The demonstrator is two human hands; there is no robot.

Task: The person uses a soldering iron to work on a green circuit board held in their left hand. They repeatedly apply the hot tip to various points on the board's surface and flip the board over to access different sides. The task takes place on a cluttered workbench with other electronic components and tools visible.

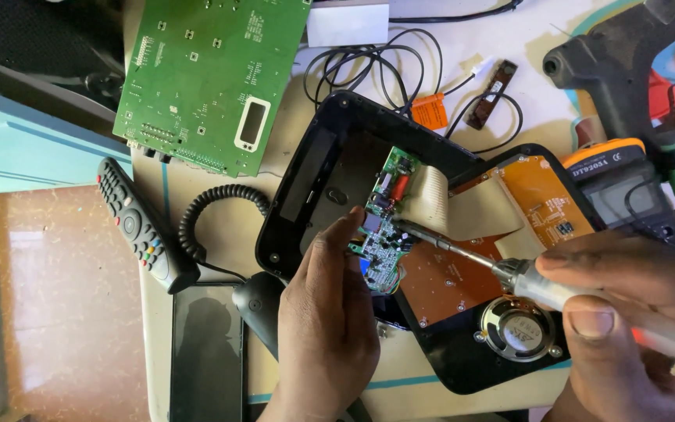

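left hand [326, 312]: fingers extended, pressing | right hand [626, 328]: closed grip

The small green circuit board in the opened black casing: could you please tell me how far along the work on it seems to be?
Done: the black casing lies open, its orange board and speaker exposed. In hand: the left hand steadies the small green circuit board while the right hand holds a soldering iron with its tip at that board. Left: the casing is not yet closed; how many joints remain cannot be told.
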